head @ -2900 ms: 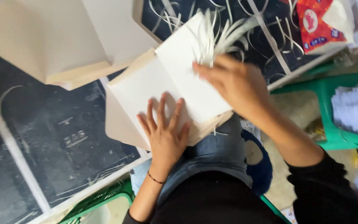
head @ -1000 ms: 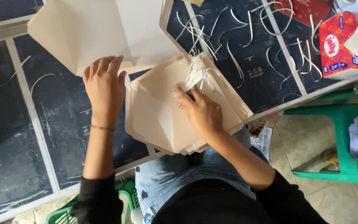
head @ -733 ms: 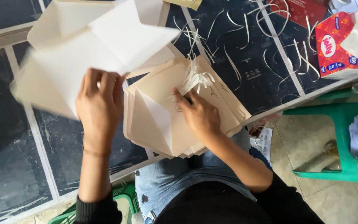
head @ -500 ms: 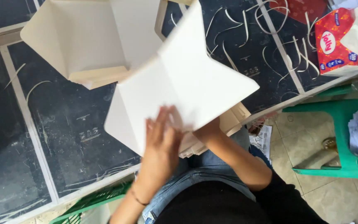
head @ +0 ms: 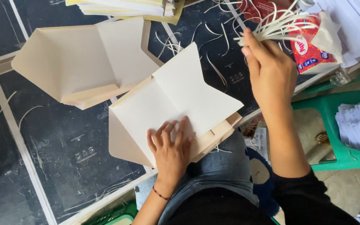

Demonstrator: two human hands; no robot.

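Two stacks of cream, unfolded paper envelopes lie on the black, scuffed worktable (head: pixel 63 166): the near stack (head: pixel 180 104), its matte top sheet creased into pointed flaps, sits at the table's front edge, and a second cream envelope pile (head: pixel 84 62) rests just beyond it to the left. The left hand (head: pixel 171 146) lies flat with fingers spread, pressing on the near stack's top sheet. The right hand (head: pixel 271 71) is raised above the table, closed around a bundle of thin white paper strips (head: pixel 276 27) that fan out from the grip. A red soft tissue packet (head: pixel 313 46) with white tissue poking from it lies beside that hand. On a green plastic stool (head: pixel 338 125) at right sits a heap of white paper sheets (head: pixel 359 125).
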